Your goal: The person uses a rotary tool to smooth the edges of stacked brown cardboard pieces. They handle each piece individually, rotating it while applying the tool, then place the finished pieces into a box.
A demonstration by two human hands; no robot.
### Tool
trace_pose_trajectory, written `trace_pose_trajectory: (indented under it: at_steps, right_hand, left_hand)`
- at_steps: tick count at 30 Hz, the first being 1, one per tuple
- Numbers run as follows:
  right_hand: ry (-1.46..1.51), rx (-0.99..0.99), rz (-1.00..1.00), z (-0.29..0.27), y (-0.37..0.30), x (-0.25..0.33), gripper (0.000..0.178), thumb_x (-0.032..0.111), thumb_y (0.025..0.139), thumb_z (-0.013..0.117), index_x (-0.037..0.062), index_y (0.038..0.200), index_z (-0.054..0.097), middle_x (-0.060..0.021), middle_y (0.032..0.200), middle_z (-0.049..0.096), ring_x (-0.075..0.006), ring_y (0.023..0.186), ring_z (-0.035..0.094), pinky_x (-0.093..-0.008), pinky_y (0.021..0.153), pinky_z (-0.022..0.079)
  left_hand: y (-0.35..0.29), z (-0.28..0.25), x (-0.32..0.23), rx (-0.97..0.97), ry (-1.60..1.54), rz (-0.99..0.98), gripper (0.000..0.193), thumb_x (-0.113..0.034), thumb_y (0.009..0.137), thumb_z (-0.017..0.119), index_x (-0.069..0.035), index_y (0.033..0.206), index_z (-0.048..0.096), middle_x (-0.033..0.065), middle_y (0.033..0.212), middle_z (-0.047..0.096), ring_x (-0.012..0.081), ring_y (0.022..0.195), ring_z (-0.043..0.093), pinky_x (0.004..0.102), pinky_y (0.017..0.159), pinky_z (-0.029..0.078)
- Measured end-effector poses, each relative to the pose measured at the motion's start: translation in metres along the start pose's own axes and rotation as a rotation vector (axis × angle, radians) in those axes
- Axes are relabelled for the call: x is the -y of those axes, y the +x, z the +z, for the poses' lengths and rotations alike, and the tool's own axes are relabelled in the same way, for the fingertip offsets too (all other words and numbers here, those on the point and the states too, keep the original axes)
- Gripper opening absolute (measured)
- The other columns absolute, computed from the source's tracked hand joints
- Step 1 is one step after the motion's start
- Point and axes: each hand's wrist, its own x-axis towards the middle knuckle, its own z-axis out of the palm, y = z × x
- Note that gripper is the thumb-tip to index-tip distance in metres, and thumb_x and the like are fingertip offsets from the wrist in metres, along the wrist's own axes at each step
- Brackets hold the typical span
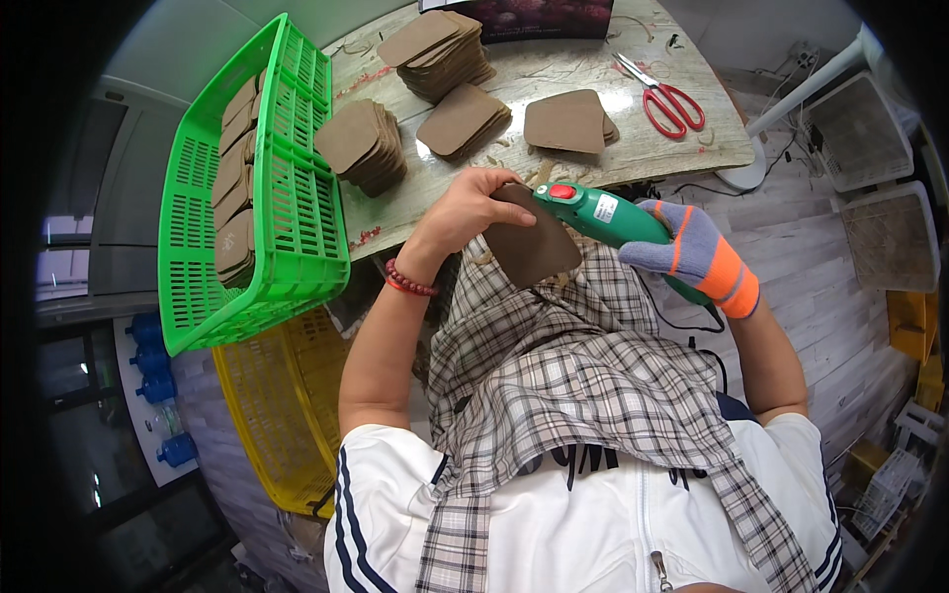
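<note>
My left hand (476, 210) grips a flat brown piece (535, 242) with rounded corners by its upper edge, over my lap. In my gloved right hand (692, 252) is a green corded power tool (615, 219) with a red switch. Its front end is at the piece's upper right edge, close to my left fingertips; the exact contact is hidden. The glove is grey and orange, while my left hand is bare, with a red bead bracelet (410, 281) at the wrist. Beyond my hands, similar brown pieces lie in stacks, the nearest being a low stack (565, 121).
The worktable (633, 163) also bears scraps, a taller stack (435, 49) and red-handled scissors (672, 104). At left, a green crate (297, 212) holds more brown pieces, above a yellow crate (272, 405). A white post (811, 84) and pale baskets (890, 237) stand at right.
</note>
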Motion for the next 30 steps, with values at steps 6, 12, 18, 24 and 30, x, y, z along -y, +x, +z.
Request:
trace_pose_trajectory:
  at_steps: [6,12,18,24,30]
  right_hand:
    - [0.081,-0.075,-0.038,0.001,0.002,-0.01,0.047,0.029,0.076,0.076,-0.0013,0.108,0.059,-0.0004,0.074,0.06,-0.004,0.06,0.051,-0.0205,0.053,0.043]
    - [0.199,-0.278,0.009,-0.024,-0.017,-0.04,0.037,0.024,0.079,0.071,-0.0013,0.104,0.059,0.0004,0.072,0.058,-0.0047,0.059,0.05,-0.021,0.053,0.042]
    - [0.206,-0.363,0.062,-0.029,-0.029,-0.03,0.03,0.022,0.082,0.066,-0.0012,0.099,0.057,0.0003,0.069,0.056,-0.0051,0.057,0.05,-0.0214,0.051,0.042]
    - [0.194,-0.384,0.049,-0.026,-0.024,-0.057,0.034,0.023,0.081,0.069,-0.0014,0.101,0.058,0.0,0.069,0.057,-0.0049,0.057,0.05,-0.0212,0.051,0.041]
    - [0.209,-0.313,0.035,-0.013,-0.006,-0.055,0.037,0.026,0.077,0.075,0.0003,0.099,0.058,0.0002,0.068,0.056,-0.0047,0.056,0.049,-0.0207,0.049,0.04]
  left_hand:
    - [0.008,-0.006,0.028,-0.094,0.045,-0.039,0.04,0.005,0.075,0.067,0.002,0.113,0.054,0.0075,0.099,0.064,0.0136,0.088,0.06,0.024,0.076,0.05]
    - [0.046,-0.028,0.024,-0.513,-0.331,0.195,0.021,0.005,0.083,0.058,0.003,0.103,0.055,0.0096,0.099,0.062,0.0149,0.087,0.061,0.0271,0.078,0.051]
    - [0.123,-0.019,0.021,-0.773,0.095,0.23,0.043,-0.006,0.078,0.067,0.003,0.118,0.052,0.0124,0.109,0.057,0.0218,0.101,0.054,0.0363,0.089,0.044]
    - [0.082,-0.084,0.043,-1.062,1.277,0.217,0.047,-0.011,0.073,0.063,0.002,0.117,0.05,0.0208,0.116,0.051,0.0361,0.113,0.044,0.0446,0.097,0.035]
    - [0.077,-0.086,0.04,-0.999,1.257,0.032,0.043,-0.013,0.07,0.063,0.002,0.109,0.053,0.021,0.103,0.056,0.0371,0.105,0.048,0.0444,0.091,0.04]
